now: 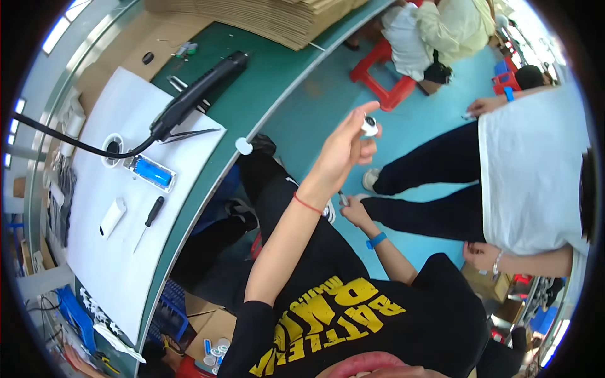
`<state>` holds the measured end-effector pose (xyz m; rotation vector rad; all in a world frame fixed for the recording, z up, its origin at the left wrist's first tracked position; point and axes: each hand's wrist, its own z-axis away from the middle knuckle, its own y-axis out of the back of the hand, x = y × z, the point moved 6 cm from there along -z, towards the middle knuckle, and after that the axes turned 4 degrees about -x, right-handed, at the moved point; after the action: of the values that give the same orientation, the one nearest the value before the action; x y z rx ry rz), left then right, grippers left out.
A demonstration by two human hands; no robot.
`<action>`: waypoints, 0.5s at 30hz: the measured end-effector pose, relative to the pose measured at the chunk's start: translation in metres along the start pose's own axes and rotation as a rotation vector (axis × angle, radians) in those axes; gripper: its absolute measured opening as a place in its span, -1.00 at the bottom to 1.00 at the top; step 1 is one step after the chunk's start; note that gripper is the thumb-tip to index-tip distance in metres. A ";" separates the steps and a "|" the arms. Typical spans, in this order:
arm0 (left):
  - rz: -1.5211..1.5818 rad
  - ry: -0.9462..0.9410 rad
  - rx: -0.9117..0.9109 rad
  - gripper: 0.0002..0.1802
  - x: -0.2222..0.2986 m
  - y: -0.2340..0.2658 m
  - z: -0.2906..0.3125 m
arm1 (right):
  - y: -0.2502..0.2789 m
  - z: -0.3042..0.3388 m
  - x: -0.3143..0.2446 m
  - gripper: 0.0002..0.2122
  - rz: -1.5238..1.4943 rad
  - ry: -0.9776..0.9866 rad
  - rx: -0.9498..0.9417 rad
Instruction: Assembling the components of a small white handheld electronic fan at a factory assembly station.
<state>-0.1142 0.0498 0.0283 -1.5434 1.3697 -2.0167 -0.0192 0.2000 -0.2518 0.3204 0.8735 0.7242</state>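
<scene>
Shirt (pixel 416 315) nearest of all, black with big yellow lettering. Just beyond, left hand (pixel 343 148) up in mid-air, a red string (pixel 307 203) round its wrist, index finger stretched out, others curled in, gripping a small white part (pixel 369 126) with a dark round face, held well clear of the bench (pixel 165 252). Over to the right hand (pixel 356 211), lower down, a blue band (pixel 376 240) at its wrist: fingers closed on a small silvery piece (pixel 343 199), too small to tell its kind.

Across now to the bench itself, green, a white sheet (pixel 126 271) spread over it. On the sheet, a black-handled screwdriver (pixel 151 217) lying slantwise; near it, a white oblong casing (pixel 112 217); then an open casing (pixel 169 183) with a blue cylinder (pixel 151 171) inside. Close by, a white cup (pixel 106 157) with something dark in it, and a black corded tool (pixel 195 94) stretching past the sheet's edge.

Off to the right, a co-worker (pixel 529 164) standing in white top and black trousers, one hand (pixel 485 105) holding something tiny. Farther still, a red stool (pixel 398 94) on blue floor (pixel 315 94), and, at the bench's far end, stacked brown cardboard (pixel 271 19).
</scene>
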 end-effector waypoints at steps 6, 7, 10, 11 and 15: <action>0.035 0.047 -0.037 -0.58 -0.030 -0.020 -0.023 | -0.015 0.012 -0.025 -0.61 -0.022 0.061 -0.008; 0.042 0.051 -0.046 -0.60 -0.033 -0.022 -0.024 | -0.020 0.010 -0.023 -0.61 -0.020 0.059 -0.002; 0.051 0.056 -0.088 -0.61 -0.035 -0.028 -0.024 | -0.032 0.016 -0.039 -0.61 0.083 0.333 0.058; 0.049 0.053 -0.087 -0.61 -0.035 -0.028 -0.023 | -0.031 0.023 -0.049 -0.61 0.083 0.336 0.057; 0.024 0.074 -0.135 -0.59 -0.044 -0.049 -0.025 | -0.039 0.014 -0.049 -0.59 0.036 0.512 0.190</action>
<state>-0.1021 0.1181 0.0396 -1.5120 1.5749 -2.0231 -0.0115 0.1383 -0.2354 0.3247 1.4305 0.7715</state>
